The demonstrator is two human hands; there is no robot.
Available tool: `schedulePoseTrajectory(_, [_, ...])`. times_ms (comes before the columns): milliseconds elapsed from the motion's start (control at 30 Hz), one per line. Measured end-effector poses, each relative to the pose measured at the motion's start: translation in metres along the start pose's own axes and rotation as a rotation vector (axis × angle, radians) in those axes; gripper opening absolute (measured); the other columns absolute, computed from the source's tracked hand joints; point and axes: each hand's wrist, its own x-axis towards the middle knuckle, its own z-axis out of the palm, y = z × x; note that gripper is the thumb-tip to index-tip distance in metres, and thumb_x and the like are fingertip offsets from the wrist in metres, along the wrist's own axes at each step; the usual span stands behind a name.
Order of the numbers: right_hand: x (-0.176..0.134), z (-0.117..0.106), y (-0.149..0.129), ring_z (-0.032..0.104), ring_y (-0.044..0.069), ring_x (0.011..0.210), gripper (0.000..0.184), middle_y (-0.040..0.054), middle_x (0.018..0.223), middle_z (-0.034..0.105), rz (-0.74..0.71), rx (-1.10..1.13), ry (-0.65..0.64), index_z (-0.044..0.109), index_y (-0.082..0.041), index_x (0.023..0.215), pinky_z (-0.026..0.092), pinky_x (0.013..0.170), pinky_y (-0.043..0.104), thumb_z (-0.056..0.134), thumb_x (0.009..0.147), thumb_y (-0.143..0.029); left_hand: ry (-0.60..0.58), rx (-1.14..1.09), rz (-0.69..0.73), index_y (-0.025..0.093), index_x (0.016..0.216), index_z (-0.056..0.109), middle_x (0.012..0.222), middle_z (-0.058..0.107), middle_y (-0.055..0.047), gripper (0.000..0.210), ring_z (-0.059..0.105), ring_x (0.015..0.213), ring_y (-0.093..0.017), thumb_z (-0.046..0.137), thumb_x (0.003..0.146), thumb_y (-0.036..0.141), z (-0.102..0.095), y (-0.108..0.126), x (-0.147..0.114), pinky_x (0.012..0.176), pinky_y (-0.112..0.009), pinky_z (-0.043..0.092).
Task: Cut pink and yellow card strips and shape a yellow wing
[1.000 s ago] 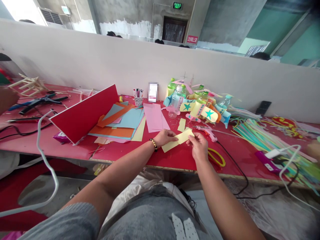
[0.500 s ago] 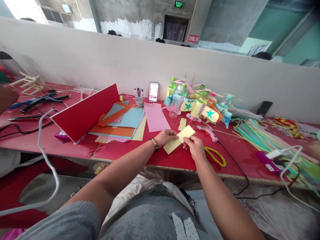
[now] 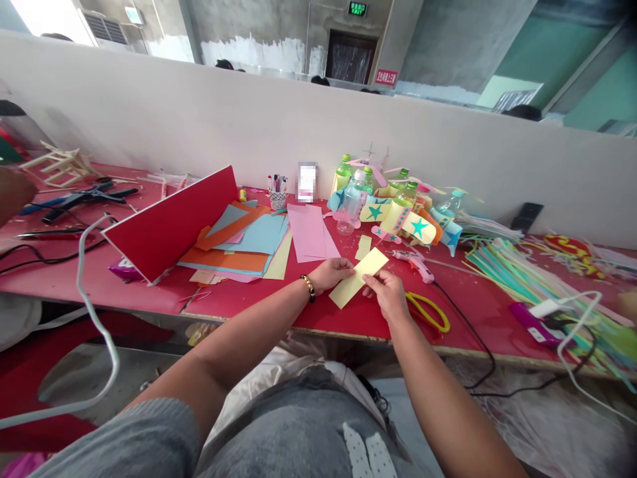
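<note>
Between my two hands is a pale yellow paper strip [image 3: 348,290], held at a slant above the red table. My left hand [image 3: 334,273] pinches its left edge with thumb and fingers. On the opposite edge, my right hand [image 3: 388,291] grips it, thumb on top and fingers underneath. Just beyond the strip lies a smaller yellow paper piece [image 3: 363,247]. Yellow-handled scissors [image 3: 428,312] rest beside my right wrist, their blades hidden from view. A pink glue gun [image 3: 414,263] lies behind my right hand, its black cord running off the table edge.
Coloured paper sheets [image 3: 239,242] and pink sheets [image 3: 309,232] lie left of centre, near an upright red board [image 3: 172,222]. Decorated plastic bottles [image 3: 355,199] stand at the back. Right are colourful strips [image 3: 517,272] and a purple power strip [image 3: 540,325]. Other people's hands show at both edges.
The yellow strip has turned slightly, its lower end shifting to the right. Both hands keep hold of it in nearly the same place.
</note>
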Motion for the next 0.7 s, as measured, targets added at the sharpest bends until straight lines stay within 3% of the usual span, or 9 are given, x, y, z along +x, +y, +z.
schedulePoseTrajectory(533, [0.0022, -0.0027, 0.0018, 0.053, 0.014, 0.041, 0.020, -0.0027, 0.051, 0.062, -0.039, -0.059, 0.043, 0.064, -0.020, 0.068, 0.039, 0.041, 0.024, 0.071, 0.068, -0.039, -0.001, -0.052, -0.079, 0.015, 0.073, 0.055, 0.062, 0.059, 0.001, 0.031, 0.053, 0.051, -0.009, 0.066, 0.073, 0.043, 0.0010, 0.0030, -0.0010, 0.048, -0.020, 0.039])
schedulePoseTrajectory(700, [0.0015, -0.0018, -0.0003, 0.052, 0.014, 0.041, 0.020, -0.0024, 0.050, 0.061, -0.046, -0.071, 0.047, 0.065, -0.019, 0.069, 0.039, 0.041, 0.025, 0.071, 0.068, -0.039, 0.012, -0.079, -0.102, 0.015, 0.075, 0.056, 0.062, 0.061, 0.000, 0.022, 0.055, 0.051, -0.009, 0.066, 0.073, 0.035, -0.0002, 0.0037, 0.0004, 0.047, -0.019, 0.038])
